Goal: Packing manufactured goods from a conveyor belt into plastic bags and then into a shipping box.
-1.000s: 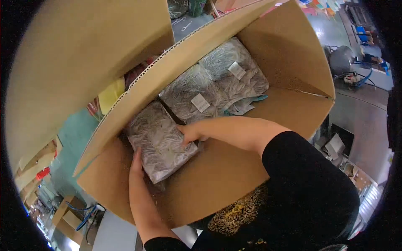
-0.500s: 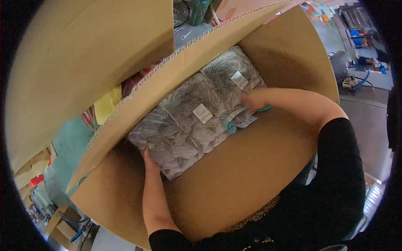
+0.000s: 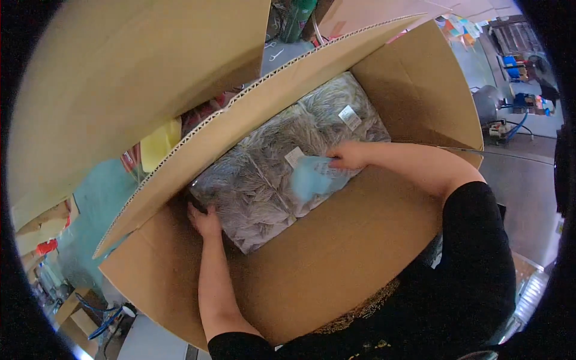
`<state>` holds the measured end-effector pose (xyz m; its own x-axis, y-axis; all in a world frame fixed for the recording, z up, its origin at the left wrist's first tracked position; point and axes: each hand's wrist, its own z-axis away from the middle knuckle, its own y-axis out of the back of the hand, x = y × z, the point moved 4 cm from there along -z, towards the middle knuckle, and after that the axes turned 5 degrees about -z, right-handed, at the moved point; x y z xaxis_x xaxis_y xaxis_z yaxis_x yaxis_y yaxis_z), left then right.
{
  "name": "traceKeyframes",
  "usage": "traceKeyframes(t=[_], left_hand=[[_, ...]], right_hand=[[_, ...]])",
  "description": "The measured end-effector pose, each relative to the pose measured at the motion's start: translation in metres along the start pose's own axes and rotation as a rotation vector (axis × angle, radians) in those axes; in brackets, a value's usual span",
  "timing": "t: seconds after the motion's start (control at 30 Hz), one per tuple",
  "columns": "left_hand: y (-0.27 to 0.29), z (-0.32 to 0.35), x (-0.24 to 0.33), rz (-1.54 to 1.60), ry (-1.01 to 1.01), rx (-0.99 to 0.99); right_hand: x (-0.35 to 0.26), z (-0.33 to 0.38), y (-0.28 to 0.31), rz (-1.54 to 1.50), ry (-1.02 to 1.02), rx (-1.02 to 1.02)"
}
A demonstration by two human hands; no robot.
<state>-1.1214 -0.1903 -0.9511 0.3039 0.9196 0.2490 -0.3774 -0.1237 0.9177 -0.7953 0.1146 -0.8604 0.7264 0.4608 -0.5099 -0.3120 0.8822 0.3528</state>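
A deep cardboard box [image 3: 336,252] surrounds both my hands. Inside lie several clear-wrapped bundles of grey-brown, feathery or fibrous material [image 3: 252,186], pressed side by side, with white labels on top. My left hand [image 3: 205,221] rests between the bundles' left end and the box wall, fingers apart, touching the corner. My right hand [image 3: 349,155] is closed on the edge of a light-blue and clear plastic bag [image 3: 312,179], which hangs over the front of the bundles and partly covers a label. The bag is smeared by motion, so what it holds cannot be made out.
The box's far wall [image 3: 264,90] rises between the bundles and a bench. A large cardboard flap [image 3: 138,72] stands at the upper left. Beyond are a yellow item [image 3: 161,144], scissors [image 3: 276,55] and a green bottle-like object [image 3: 298,21]. Blue cables [image 3: 517,123] lie at the right.
My right hand has moved left and gripped the blue plastic, which is now lifted and spread over the bundles. My left hand has shifted slightly left along the bundles' end.
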Motion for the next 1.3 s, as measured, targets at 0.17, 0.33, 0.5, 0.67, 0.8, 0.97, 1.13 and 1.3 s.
traceKeyframes(t=[0.17, 0.33, 0.5, 0.67, 0.8, 0.97, 1.13, 1.3], left_hand=[[0.025, 0.058, 0.134, 0.758, -0.162, -0.766], [0.007, 0.121, 0.193, 1.214, 0.078, -1.168], [-0.001, 0.121, 0.188, 1.441, 0.124, -1.36], [0.007, 0.127, 0.205, 1.405, 0.098, -1.254], [-0.007, 0.125, 0.197, 1.376, 0.289, -0.972], [-0.002, 0.135, 0.214, 1.464, 0.255, -1.031], [-0.008, 0.13, 0.199, 1.511, 0.159, -0.907], [-0.003, 0.153, 0.207, 1.219, 0.016, -0.987]], right_hand=[[-0.054, 0.014, 0.02, -0.199, 0.17, 0.163], [-0.059, 0.008, 0.017, -0.425, 0.103, 0.228], [-0.048, 0.007, 0.007, -0.839, -0.026, 0.198], [-0.032, -0.005, -0.019, -1.215, 0.046, 0.11], [-0.044, -0.007, -0.036, -1.274, -0.023, 0.027], [-0.038, -0.015, -0.058, -1.048, 0.123, -0.028], [-0.042, -0.004, -0.029, -0.683, 0.085, 0.125], [-0.05, 0.015, 0.035, -0.545, 0.335, 0.724]])
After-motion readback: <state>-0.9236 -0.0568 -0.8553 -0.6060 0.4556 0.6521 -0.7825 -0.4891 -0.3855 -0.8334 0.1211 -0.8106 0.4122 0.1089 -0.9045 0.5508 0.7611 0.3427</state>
